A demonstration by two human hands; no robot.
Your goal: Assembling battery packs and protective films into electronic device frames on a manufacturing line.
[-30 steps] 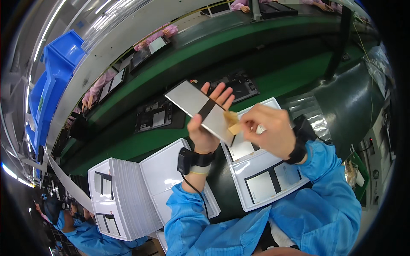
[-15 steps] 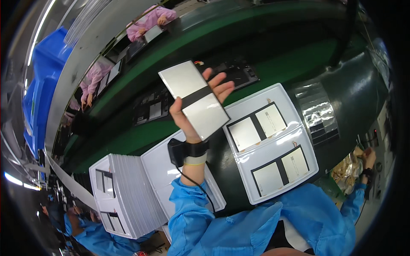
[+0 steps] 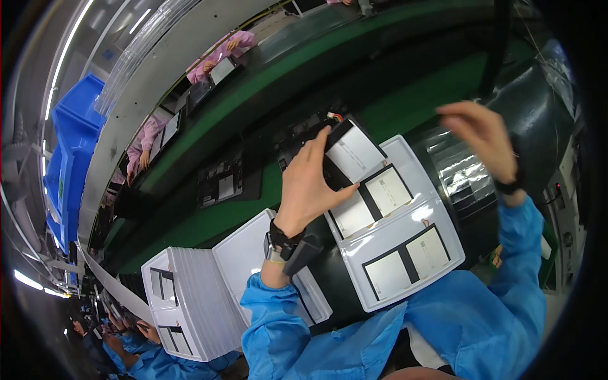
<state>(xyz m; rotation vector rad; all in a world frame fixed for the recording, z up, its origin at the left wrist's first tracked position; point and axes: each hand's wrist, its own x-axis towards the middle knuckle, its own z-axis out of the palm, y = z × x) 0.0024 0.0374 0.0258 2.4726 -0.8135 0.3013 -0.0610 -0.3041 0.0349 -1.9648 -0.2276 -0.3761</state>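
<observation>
The person's blue sleeves (image 3: 275, 326) enter from the near edge, arms spread apart. At near left stands a stack of trays (image 3: 206, 301), with an open white tray (image 3: 235, 247) against its right side. At near right, the right tray (image 3: 405, 154) lies flat with two batteries seated one beyond the other: the near battery (image 3: 387, 276) and the far battery (image 3: 387, 190), each with a dark band across its middle.

The left hand (image 3: 307, 190) reaches up from a wrist with a black band (image 3: 288, 246), back of the hand toward the camera. Its thumb and fingers are spread partway and have hold of a battery (image 3: 359, 154), fingers at its left side, thumb at its near edge. This battery sits tilted beyond the right tray, partly over a dark chassis (image 3: 288, 147); whether they touch cannot be told.

The right hand (image 3: 484, 139) is raised at right, near a shiny sheet (image 3: 459, 174), wrist bent, fingers pointing left, blurred and loosely extended. Nothing is seen in its grip.

Farther left, a second chassis (image 3: 218, 180) lies on the green belt (image 3: 253, 183). At the far side, co-workers in pink (image 3: 149, 136) handle panels; blue bins (image 3: 75, 145) stand far left.
</observation>
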